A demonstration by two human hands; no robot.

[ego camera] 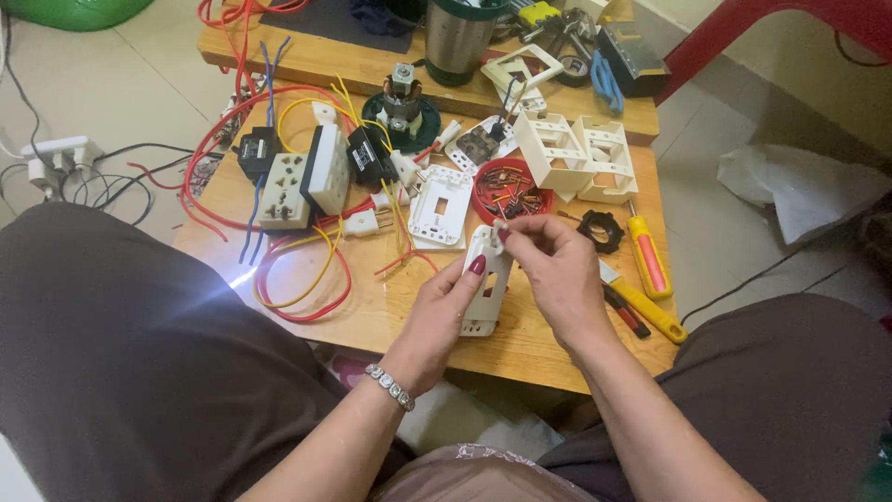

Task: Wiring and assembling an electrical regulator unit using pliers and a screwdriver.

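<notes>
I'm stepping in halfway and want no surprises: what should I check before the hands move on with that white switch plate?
1. Left hand grips the white switch plate: ok.
2. Right hand pinches a small part at the plate's top: ok; what the part is, cannot tell.
3. Red dish of small parts close by: ok.
4. Yellow screwdriver near right hand: ok.
5. Loose wires off the plate: ok.
</notes>
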